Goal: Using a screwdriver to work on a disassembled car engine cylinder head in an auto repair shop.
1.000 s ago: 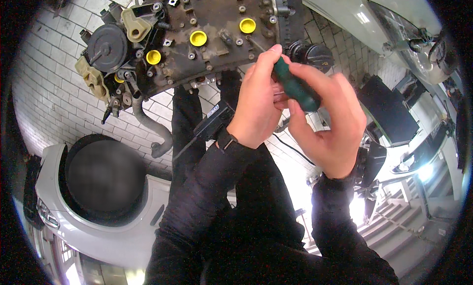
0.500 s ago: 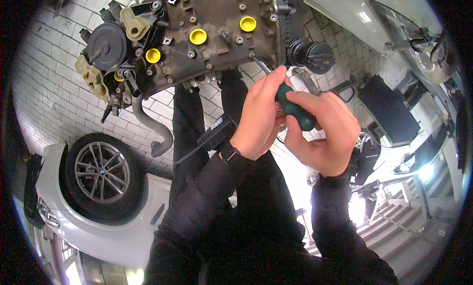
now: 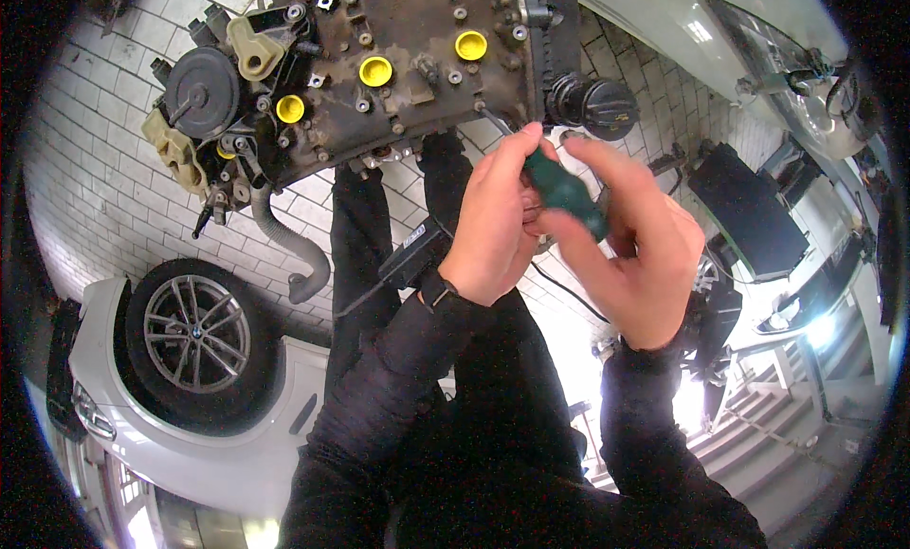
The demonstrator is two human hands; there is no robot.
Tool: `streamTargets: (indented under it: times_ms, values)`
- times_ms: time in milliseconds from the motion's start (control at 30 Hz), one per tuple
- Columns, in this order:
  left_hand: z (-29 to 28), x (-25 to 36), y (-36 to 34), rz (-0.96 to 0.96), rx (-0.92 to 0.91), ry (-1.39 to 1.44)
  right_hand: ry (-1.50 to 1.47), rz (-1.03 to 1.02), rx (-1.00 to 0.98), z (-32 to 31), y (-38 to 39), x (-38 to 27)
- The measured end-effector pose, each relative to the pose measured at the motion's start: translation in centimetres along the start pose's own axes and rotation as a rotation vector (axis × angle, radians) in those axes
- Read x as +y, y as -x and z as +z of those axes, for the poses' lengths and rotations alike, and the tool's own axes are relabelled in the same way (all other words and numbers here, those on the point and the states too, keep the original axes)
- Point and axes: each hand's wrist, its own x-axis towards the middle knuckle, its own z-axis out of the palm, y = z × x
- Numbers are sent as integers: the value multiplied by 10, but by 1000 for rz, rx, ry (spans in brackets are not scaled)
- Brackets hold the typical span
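Observation:
My left hand point(image 3: 488, 222) grips a green-handled screwdriver point(image 3: 564, 189), thumb near the top of the handle. The metal shaft slants up-left to a small fitting at the lower right edge of a grimy engine cover point(image 3: 427, 37), which carries several yellow caps point(image 3: 375, 71). My right hand point(image 3: 645, 250) is curved around the handle's right side, fingers apart, index lifted off it and thumb smeared by motion at the handle. A black filler cap point(image 3: 607, 108) sits just beyond the shaft. What my left fingertips touch behind the handle is partly hidden.
A white car front with an exposed wheel point(image 3: 152, 435) is at lower left. A corrugated hose point(image 3: 284, 236) hangs from the engine. Another light-coloured car point(image 3: 664, 23) stands at upper right, dark panels point(image 3: 744, 208) below it. My legs are over a tiled floor point(image 3: 95, 151).
Both hands and the screwdriver moved down, then slightly back up; the shaft now shows more. In the last half second my right index has lifted from the handle and spread.

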Motion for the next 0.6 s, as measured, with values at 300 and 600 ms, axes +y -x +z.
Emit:
streamTargets:
  times_ms: [300,600]
  values:
    - [-3,0,1,22,-65,-5,3,-90,46,2,0,1]
    - [-6,-3,-2,18,-48,11,-10,-94,1,1,0,1]
